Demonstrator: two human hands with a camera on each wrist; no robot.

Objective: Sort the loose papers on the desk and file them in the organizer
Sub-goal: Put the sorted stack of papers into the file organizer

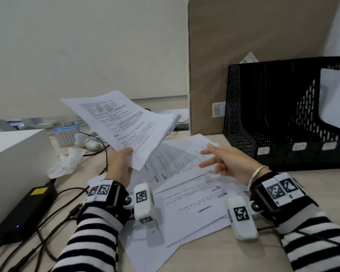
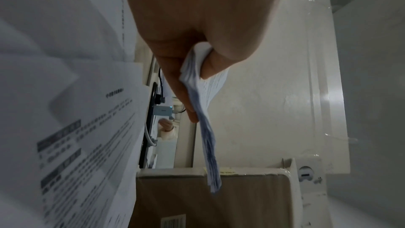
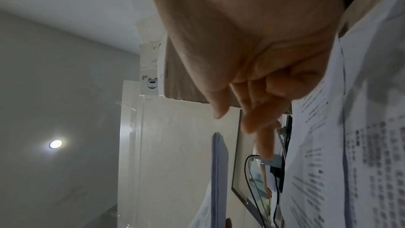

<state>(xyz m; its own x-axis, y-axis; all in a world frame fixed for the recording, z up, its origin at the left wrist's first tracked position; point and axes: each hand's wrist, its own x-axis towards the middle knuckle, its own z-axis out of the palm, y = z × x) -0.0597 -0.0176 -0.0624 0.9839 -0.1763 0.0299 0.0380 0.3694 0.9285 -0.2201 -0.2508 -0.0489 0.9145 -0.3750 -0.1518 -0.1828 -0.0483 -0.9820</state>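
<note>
Here the left hand (image 1: 119,167) holds a gathered stack of papers (image 1: 124,122) raised above the desk (image 1: 204,258), thumb on top and fingers beneath one corner; the left wrist view shows that corner (image 2: 192,68) pinched edge-on between thumb and fingers. The right hand (image 1: 227,163) hovers just over the loose sheets (image 1: 186,185), its fingers straight and spread, holding nothing; whether the fingertips touch the paper cannot be told. The loose sheets lie overlapping and skewed on the desk between the two forearms, printed side up, several turned at different angles. The black mesh organizer (image 1: 279,118) stands at the right rear of the desk, against a tall cardboard box (image 1: 243,46), and its visible slots look empty apart from one white sheet (image 1: 336,99) at its far-right end; labels (image 1: 299,146) mark the fronts of the compartments. As a judgement, the task is in its gathering phase: part of the scatter is collected in the left hand, a good number of sheets are not yet picked up, and nearly all filing is still to do. Off to the left sit a power adapter (image 1: 26,211) with trailing cables (image 1: 53,234), a crumpled tissue (image 1: 65,163) and a white box (image 1: 14,165), none belonging to the sorting.
</note>
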